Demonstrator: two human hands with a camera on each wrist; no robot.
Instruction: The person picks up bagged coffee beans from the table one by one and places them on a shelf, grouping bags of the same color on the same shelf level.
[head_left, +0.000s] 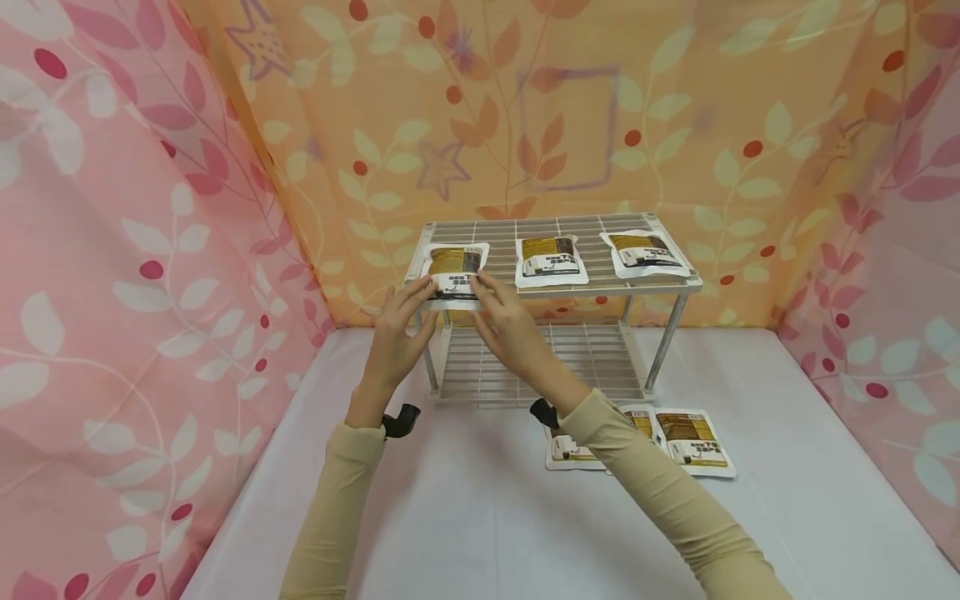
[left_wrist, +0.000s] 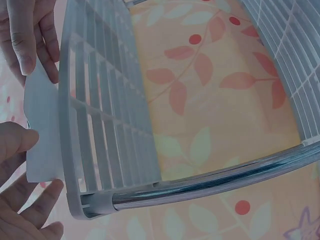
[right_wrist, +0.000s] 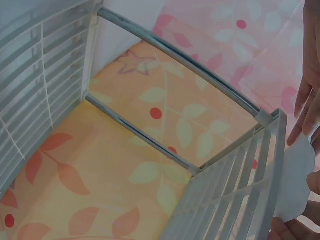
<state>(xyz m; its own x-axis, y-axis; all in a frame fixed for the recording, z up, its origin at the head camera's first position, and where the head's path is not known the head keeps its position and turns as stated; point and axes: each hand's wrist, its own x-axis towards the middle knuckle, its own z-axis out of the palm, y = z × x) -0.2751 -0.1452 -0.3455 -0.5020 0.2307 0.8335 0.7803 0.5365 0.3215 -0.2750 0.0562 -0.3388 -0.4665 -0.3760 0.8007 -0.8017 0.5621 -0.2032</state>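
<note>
A white-edged food pouch with a brown and gold printed front lies at the left end of the top shelf, its near edge jutting past the shelf's front rail. My left hand pinches its near left corner, fingers above and thumb lower. On the opposite corner, my right hand grips in the same way. From below, the left wrist view shows the pouch's plain white underside between the fingers of both hands. The right wrist view shows that underside beyond the shelf edge too.
Two similar pouches, one mid-shelf and one at the right end, lie on the white two-tier rack. More pouches lie on the white tabletop at front right, partly behind my right sleeve. Metal legs support the top shelf.
</note>
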